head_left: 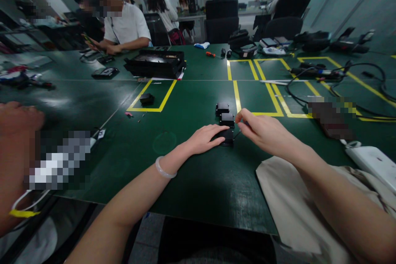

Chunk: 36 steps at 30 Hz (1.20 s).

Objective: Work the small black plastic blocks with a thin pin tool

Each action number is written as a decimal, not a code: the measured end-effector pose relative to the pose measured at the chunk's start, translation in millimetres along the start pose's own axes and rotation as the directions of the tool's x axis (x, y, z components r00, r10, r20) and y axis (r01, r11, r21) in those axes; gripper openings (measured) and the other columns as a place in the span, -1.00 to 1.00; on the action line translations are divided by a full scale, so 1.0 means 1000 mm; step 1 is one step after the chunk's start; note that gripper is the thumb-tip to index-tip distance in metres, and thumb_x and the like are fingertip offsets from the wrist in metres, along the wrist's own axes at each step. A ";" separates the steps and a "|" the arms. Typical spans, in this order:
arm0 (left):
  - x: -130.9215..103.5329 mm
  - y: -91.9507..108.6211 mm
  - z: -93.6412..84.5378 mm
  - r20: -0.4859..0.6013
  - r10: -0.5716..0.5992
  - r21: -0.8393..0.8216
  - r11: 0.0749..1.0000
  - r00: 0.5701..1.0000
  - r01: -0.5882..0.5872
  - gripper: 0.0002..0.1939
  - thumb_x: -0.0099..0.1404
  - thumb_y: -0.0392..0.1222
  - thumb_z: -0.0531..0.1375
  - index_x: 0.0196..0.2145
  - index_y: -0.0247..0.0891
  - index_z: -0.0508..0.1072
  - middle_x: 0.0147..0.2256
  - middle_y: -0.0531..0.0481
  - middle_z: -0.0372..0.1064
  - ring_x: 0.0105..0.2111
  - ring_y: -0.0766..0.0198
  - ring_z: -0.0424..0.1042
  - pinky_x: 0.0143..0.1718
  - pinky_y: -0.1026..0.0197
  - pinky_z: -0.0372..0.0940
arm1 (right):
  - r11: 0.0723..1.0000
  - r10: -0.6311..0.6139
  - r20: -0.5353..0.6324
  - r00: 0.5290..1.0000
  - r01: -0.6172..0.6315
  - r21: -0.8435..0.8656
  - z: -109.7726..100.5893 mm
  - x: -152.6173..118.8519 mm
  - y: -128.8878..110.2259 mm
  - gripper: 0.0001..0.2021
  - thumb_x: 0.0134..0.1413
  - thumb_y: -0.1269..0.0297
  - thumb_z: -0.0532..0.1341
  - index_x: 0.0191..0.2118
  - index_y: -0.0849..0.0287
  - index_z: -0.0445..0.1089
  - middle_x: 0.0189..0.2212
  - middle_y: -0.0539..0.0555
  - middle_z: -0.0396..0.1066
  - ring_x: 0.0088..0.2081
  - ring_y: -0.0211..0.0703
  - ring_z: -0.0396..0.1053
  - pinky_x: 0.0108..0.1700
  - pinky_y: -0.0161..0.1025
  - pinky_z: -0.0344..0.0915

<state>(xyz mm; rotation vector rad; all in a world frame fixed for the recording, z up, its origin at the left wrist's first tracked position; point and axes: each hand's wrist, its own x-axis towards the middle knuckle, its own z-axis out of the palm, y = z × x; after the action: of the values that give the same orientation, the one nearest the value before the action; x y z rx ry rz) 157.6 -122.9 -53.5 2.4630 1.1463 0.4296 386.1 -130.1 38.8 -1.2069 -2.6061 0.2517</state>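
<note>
Three small black boxes stand in a row on the green table. My left hand holds the nearest black box, with thumb and fingers lying over its left side. Just beyond it sits the middle black box, and behind that the far black box. To the right of the row, my right hand is closed in a pinch. A thin dark rod points from its fingertips toward the nearest box; its far end is too small to make out.
Yellow tape outlines mark the table. A black tray and a small black block lie left of centre. Beige cloth, a white power bank and cables are on the right. A co-worker's arm reaches in at left.
</note>
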 end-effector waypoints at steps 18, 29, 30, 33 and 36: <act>0.000 -0.002 0.001 -0.003 0.014 -0.006 1.000 1.000 -0.014 -0.54 0.46 0.05 -0.07 0.24 -0.10 0.15 0.12 -0.09 0.28 0.07 0.09 0.30 0.09 0.01 0.18 | 0.996 0.044 -0.023 0.999 -0.046 -0.081 0.004 0.003 0.001 -0.73 0.32 0.14 -0.09 -0.12 0.14 0.26 -0.49 0.03 0.41 -0.48 -0.15 0.34 -0.48 -0.28 -0.04; 0.000 -0.003 0.002 -0.004 0.007 0.004 1.000 1.000 -0.007 -0.54 0.46 0.05 -0.07 0.24 -0.09 0.15 0.11 -0.07 0.29 0.05 0.10 0.31 0.07 0.04 0.20 | 0.991 0.029 -0.020 0.999 -0.032 -0.128 0.006 0.002 0.000 -0.73 0.32 0.12 -0.07 -0.16 0.15 0.26 -0.50 0.04 0.41 -0.49 -0.14 0.35 -0.48 -0.27 -0.06; 0.000 -0.003 0.002 -0.003 0.006 0.003 1.000 1.000 -0.006 -0.54 0.46 0.06 -0.07 0.24 -0.09 0.15 0.11 -0.07 0.29 0.05 0.10 0.31 0.07 0.04 0.20 | 0.992 0.014 -0.013 1.000 -0.016 -0.126 0.006 0.002 0.000 -0.73 0.32 0.13 -0.08 -0.16 0.15 0.26 -0.50 0.04 0.41 -0.49 -0.14 0.34 -0.48 -0.27 -0.05; 0.000 -0.002 0.002 -0.002 0.004 0.009 1.000 1.000 -0.004 -0.54 0.46 0.06 -0.07 0.23 -0.10 0.16 0.10 -0.07 0.30 0.05 0.10 0.31 0.07 0.03 0.20 | 0.993 0.002 -0.009 1.000 -0.003 -0.117 0.006 0.002 0.000 -0.73 0.33 0.13 -0.09 -0.14 0.15 0.26 -0.50 0.04 0.41 -0.49 -0.14 0.35 -0.47 -0.27 -0.04; 0.000 -0.002 0.002 -0.008 0.009 0.020 1.000 1.000 -0.009 -0.54 0.46 0.05 -0.07 0.23 -0.11 0.17 0.10 -0.08 0.30 0.05 0.10 0.31 0.06 0.04 0.21 | 0.993 0.020 -0.010 1.000 -0.022 -0.115 0.007 0.002 -0.001 -0.72 0.33 0.11 -0.09 -0.15 0.14 0.26 -0.49 0.04 0.42 -0.47 -0.14 0.36 -0.47 -0.27 -0.05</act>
<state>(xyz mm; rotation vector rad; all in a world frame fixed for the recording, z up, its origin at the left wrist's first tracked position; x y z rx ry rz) 156.7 -122.3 -56.1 2.4863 1.1486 0.4333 382.0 -129.5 33.1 -1.2703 -2.6333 0.1004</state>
